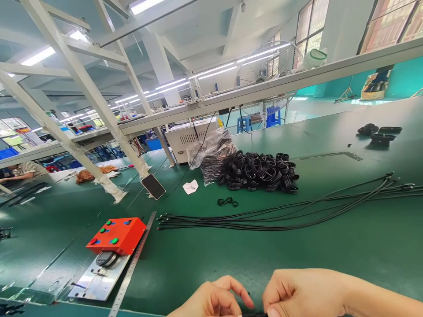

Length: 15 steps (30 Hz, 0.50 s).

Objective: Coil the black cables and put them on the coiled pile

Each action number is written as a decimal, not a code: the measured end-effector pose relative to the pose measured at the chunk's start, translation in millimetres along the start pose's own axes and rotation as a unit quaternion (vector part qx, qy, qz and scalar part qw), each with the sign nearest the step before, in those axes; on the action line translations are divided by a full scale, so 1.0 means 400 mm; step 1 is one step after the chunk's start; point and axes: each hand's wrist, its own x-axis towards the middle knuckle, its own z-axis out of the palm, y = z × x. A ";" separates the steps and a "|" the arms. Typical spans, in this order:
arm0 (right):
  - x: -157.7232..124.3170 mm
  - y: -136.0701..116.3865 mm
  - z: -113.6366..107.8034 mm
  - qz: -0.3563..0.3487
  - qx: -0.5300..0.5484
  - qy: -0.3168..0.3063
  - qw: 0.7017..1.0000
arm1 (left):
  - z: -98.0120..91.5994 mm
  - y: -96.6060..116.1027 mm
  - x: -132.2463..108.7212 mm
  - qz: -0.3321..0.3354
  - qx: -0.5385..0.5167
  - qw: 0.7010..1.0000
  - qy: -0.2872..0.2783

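My left hand [213, 298] and my right hand [302, 291] are close together at the bottom edge, above the green table. Between them a thin black piece [257, 314] shows, mostly cut off by the frame, so its kind is unclear. My right thumb and curled fingers pinch it. The left fingers are bent around its other end, with the index finger arched over. Beyond the hands lies a bundle of black cables [264, 216]. Behind the cables are a few small black rings [228, 201] and a large heap of black oval bands [261, 171].
A red button box [115, 235] on a metal plate [102, 281] stands at left, beside a steel ruler [132, 264]. A phone [153, 186] leans by a shelf post. Behind are a plastic bag [214, 156] and a white metal case [180, 141]. Black parts [380, 134] lie far right.
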 end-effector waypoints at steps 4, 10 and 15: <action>-0.036 -0.073 0.012 0.017 -0.071 -0.020 0.997 | 0.007 0.013 -0.012 0.024 0.057 0.998 0.010; -0.068 -0.132 0.040 0.045 -0.086 0.018 0.995 | 0.017 0.016 -0.020 0.014 0.050 0.999 0.016; -0.072 -0.123 0.054 0.012 -0.103 0.066 0.992 | 0.034 0.028 -0.018 0.051 0.043 0.997 0.037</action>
